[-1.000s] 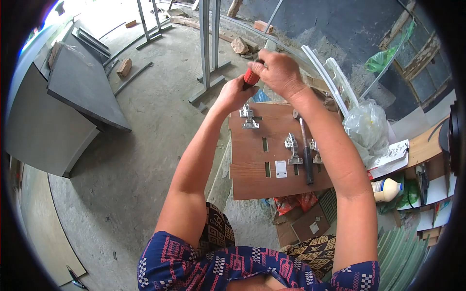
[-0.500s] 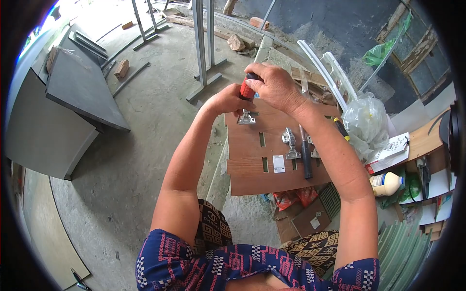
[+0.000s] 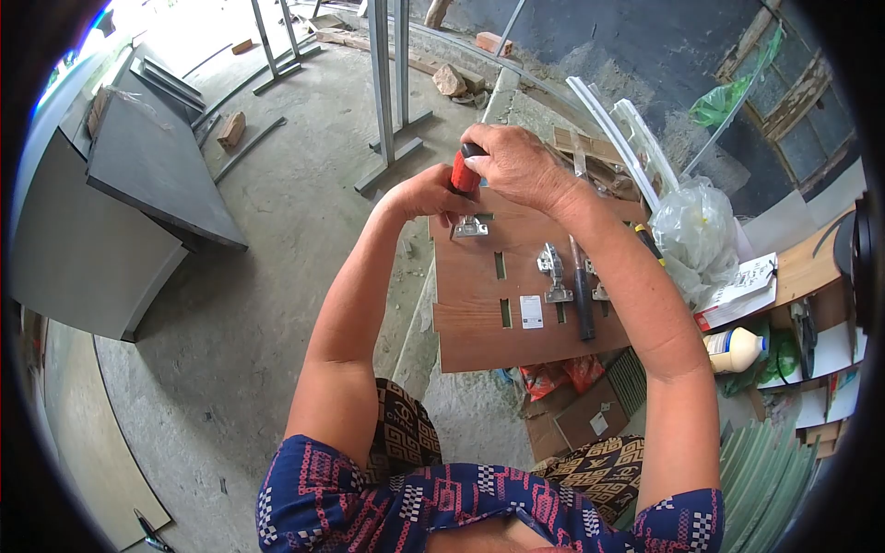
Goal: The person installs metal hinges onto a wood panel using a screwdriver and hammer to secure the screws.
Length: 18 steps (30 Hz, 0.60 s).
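My right hand (image 3: 518, 158) is closed around the top of a screwdriver (image 3: 464, 175) with a red and black handle. The screwdriver stands nearly upright over a metal cabinet hinge (image 3: 471, 226) at the far left corner of a brown wooden board (image 3: 479, 336). Low on the screwdriver, the fingers of my left hand (image 3: 427, 194) close around its shaft, just above the hinge; they partly hide both. A second hinge (image 3: 554, 273) lies farther right on the board, beside a hammer (image 3: 583, 300) whose upper part my right forearm partly covers.
Right of the board are a yellow-black tool (image 3: 648, 241), a clear plastic bag (image 3: 693, 226) and a white bottle (image 3: 735, 350). Metal posts (image 3: 381, 83) stand on the concrete floor ahead. A dark grey panel (image 3: 161, 166) leans at left.
The top of the screwdriver has tipped slightly left, and my right hand has turned a little with it. The board has shifted very slightly right in view. My left hand stays low on the screwdriver.
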{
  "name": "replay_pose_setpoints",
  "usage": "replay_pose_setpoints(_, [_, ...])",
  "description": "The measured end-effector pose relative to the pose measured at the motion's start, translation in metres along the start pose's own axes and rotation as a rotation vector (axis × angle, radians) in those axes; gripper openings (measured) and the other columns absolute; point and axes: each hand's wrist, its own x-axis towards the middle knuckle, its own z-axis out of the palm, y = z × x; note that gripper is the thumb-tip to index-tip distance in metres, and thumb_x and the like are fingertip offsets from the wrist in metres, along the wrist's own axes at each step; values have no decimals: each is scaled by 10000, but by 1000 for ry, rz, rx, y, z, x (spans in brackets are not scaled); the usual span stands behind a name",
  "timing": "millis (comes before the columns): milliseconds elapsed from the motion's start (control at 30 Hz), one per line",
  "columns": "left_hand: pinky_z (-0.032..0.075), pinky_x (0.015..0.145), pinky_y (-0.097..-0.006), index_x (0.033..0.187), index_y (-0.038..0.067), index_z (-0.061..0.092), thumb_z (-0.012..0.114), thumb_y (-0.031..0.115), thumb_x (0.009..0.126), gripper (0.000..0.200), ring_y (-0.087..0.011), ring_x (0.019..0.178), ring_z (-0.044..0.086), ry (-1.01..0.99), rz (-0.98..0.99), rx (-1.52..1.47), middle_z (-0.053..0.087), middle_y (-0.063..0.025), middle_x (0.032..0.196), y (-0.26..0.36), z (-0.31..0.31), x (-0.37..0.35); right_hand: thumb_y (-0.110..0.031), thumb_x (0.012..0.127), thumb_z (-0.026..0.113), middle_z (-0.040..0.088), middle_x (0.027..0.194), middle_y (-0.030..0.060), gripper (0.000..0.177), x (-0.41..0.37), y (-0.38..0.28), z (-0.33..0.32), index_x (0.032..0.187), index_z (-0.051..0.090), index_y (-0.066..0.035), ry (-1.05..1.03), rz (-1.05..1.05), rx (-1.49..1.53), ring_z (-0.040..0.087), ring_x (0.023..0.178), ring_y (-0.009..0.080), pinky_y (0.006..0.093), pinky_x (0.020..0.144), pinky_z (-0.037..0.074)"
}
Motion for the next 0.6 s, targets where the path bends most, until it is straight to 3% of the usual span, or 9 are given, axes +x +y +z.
replay_pose_setpoints(167, [513, 497, -253, 894, 26, 655, 769, 180, 740, 246, -124, 565, 609, -18, 15, 28, 623, -39, 695, 5, -1, -4, -209, 808, 609, 648, 770, 207, 215, 5, -5, -1, 824, 606, 5, 16, 9, -100, 657, 800, 359, 447, 764, 515])
replay_pose_setpoints(367, [506, 492, -247, 910, 47, 651, 783, 181, 732, 259, -111, 591, 605, -41, -34, 44, 624, -21, 729, 5, -2, -3, -346, 796, 652, 657, 774, 168, 325, 9, -10, -4, 833, 619, -25, 8, 59, -214, 663, 768, 327, 418, 716, 525])
replay_pose_setpoints(467, [502, 494, -243, 928, 62, 642, 782, 172, 732, 265, -104, 608, 601, -69, -54, 33, 619, -8, 752, 9, -3, -5, -348, 789, 651, 667, 813, 162, 324, 8, -19, -12, 872, 641, -35, -78, 121, -281, 666, 794, 306, 408, 733, 524])
replay_pose_setpoints(600, [487, 477, -231, 906, 46, 661, 769, 194, 731, 253, -104, 558, 595, -40, -29, 43, 605, -11, 676, 9, -2, -7, -286, 795, 648, 659, 812, 151, 282, 2, -1, -6, 933, 661, -41, 45, -47, -12, 650, 788, 274, 392, 731, 507])
